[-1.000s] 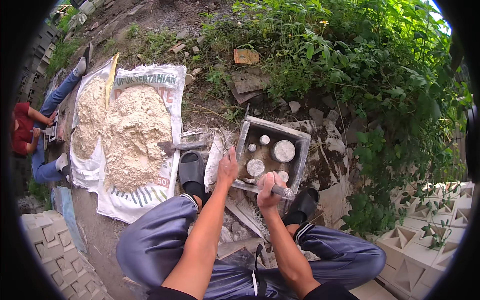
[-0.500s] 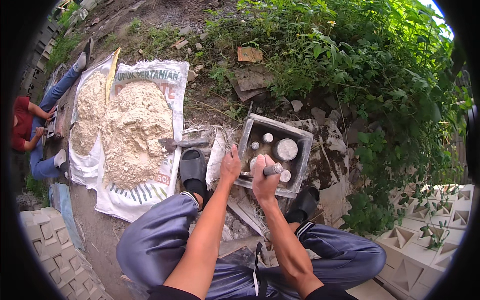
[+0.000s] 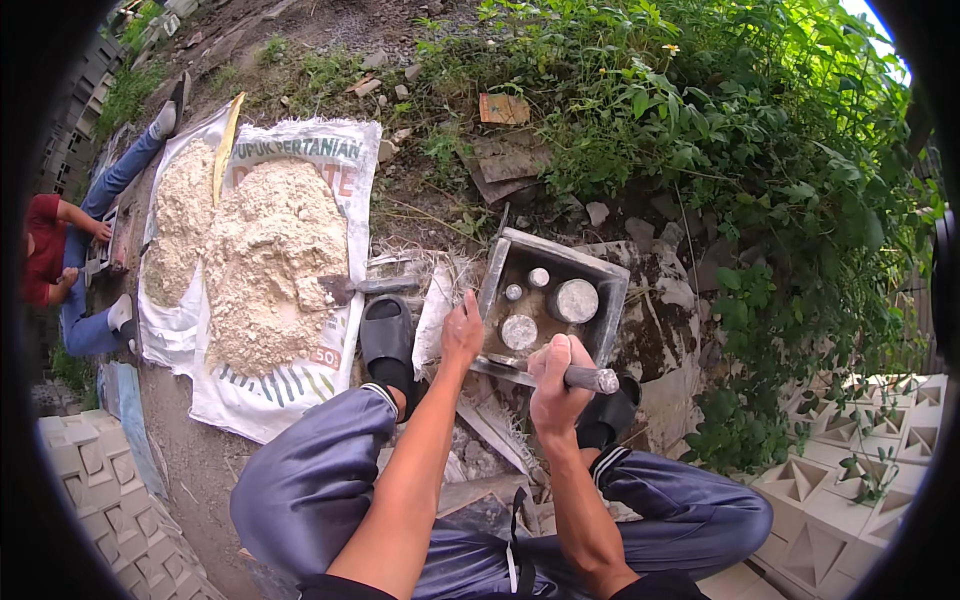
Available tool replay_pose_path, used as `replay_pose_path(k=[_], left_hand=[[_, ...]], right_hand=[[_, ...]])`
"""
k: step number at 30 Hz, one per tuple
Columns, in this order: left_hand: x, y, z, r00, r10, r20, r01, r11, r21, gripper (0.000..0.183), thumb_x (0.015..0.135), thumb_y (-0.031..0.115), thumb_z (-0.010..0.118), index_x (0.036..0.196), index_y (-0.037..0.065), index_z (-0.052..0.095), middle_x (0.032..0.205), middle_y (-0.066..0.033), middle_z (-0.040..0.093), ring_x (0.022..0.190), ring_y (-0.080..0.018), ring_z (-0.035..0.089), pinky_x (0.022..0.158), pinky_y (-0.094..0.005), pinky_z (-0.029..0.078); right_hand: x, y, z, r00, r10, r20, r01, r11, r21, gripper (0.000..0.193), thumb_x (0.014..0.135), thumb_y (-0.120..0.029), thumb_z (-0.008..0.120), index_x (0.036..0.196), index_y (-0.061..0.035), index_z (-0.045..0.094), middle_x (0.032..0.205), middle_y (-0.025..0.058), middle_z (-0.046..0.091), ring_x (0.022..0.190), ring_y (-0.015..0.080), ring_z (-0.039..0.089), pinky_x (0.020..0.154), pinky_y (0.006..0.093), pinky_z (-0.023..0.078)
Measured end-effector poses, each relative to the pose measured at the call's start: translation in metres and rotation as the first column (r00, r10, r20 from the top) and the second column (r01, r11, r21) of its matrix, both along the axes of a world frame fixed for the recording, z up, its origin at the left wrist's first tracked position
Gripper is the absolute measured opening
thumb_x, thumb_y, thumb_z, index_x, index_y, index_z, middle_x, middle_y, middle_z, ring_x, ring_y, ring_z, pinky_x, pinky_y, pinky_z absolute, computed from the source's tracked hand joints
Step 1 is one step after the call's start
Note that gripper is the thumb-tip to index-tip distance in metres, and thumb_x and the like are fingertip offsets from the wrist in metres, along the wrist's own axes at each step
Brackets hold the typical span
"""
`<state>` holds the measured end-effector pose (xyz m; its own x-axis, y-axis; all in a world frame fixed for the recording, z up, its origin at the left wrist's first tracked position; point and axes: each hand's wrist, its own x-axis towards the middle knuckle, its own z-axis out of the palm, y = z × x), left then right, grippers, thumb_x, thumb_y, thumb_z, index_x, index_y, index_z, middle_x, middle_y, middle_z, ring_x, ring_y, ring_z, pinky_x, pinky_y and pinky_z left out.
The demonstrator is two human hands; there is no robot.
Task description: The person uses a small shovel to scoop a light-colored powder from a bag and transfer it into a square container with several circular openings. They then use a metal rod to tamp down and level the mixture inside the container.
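A square grey box-shaped mould [image 3: 610, 310] stands on the ground between my feet. Inside it are a wide pale round plug [image 3: 575, 300], another round plug [image 3: 518, 332] and two small ones [image 3: 538, 277]. My right hand [image 3: 558, 395] is closed round a thick grey rod [image 3: 593, 379], held over the mould's near right corner. The rod's blunt end points to the right; its other end is hidden by the hand. At the mould's left wall is my left hand [image 3: 461, 333], fingers stretched out and apparently resting against that wall, holding nothing.
On the left, a heap of pale powder [image 3: 275, 240] lies on white sacks [image 3: 245, 405], with a trowel [image 3: 350, 288] at its edge. Beyond sits another person [image 3: 50, 240] in red. Green plants [image 3: 760, 140] fill the right; patterned pale blocks [image 3: 860, 440] stand below them.
My right hand has moved right and toward me with the rod, uncovering a round plug in the mould. The left hand stays by the left wall. The other person's hands have shifted slightly.
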<state>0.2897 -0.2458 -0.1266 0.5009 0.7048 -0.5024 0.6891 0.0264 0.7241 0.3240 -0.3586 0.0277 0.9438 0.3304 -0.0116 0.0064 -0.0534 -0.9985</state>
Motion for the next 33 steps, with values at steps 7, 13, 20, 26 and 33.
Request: replay_pose_path(k=[7,13,20,26,33], left_hand=[[0.012,-0.006,-0.004,1.0,-0.013,-0.014,0.014,0.997,0.077,0.062,0.095,0.043,0.026,0.093,-0.006,0.064,0.092,-0.031,0.06,0.092,-0.0472,0.055,0.084,-0.0498,0.041],[0.002,-0.004,0.011,0.999,0.033,-0.012,-0.029,0.968,0.25,0.049,0.095,0.034,0.03,0.088,-0.001,0.063,0.091,-0.0261,0.062,0.088,-0.0444,0.056,0.08,-0.0503,0.042],[0.009,-0.01,0.002,0.999,0.03,0.021,-0.036,0.918,0.394,0.038,0.091,0.028,0.036,0.088,0.0,0.06,0.092,-0.0222,0.061,0.087,-0.0425,0.056,0.079,-0.0483,0.043],[0.007,-0.012,0.006,0.999,0.04,0.032,-0.049,0.915,0.401,0.035,0.09,0.027,0.037,0.084,0.001,0.06,0.088,-0.0229,0.061,0.085,-0.0425,0.056,0.077,-0.0489,0.043],[0.01,-0.012,0.008,0.998,0.057,-0.035,-0.039,0.922,0.384,0.037,0.089,0.028,0.037,0.081,0.0,0.06,0.084,-0.0251,0.061,0.083,-0.0445,0.057,0.075,-0.0508,0.043]], right_hand=[[0.009,-0.026,-0.071,0.981,0.033,0.189,-0.033,0.999,-0.005,0.036,0.095,-0.015,0.043,0.061,-0.0057,0.037,0.05,-0.001,0.038,0.044,0.0076,0.034,0.044,0.0251,0.03],[0.03,-0.023,-0.003,1.0,-0.015,0.002,0.015,0.999,-0.038,0.036,0.095,-0.015,0.043,0.06,-0.0074,0.036,0.05,-0.0023,0.036,0.043,0.0057,0.031,0.041,0.0242,0.028],[0.025,-0.064,-0.056,0.995,-0.058,-0.087,0.067,0.993,0.102,0.035,0.092,-0.012,0.044,0.058,-0.0065,0.036,0.051,-0.0023,0.036,0.044,0.0062,0.033,0.042,0.0252,0.026],[0.042,-0.063,0.016,0.978,-0.2,-0.063,0.206,0.973,0.105,0.035,0.092,-0.014,0.043,0.059,-0.0092,0.033,0.049,-0.0032,0.03,0.041,0.0067,0.028,0.039,0.0253,0.026],[0.043,-0.094,-0.052,0.979,-0.179,-0.095,0.19,0.974,0.124,0.037,0.091,-0.015,0.044,0.058,-0.0103,0.029,0.047,-0.0032,0.031,0.038,0.0069,0.027,0.038,0.0247,0.024]])
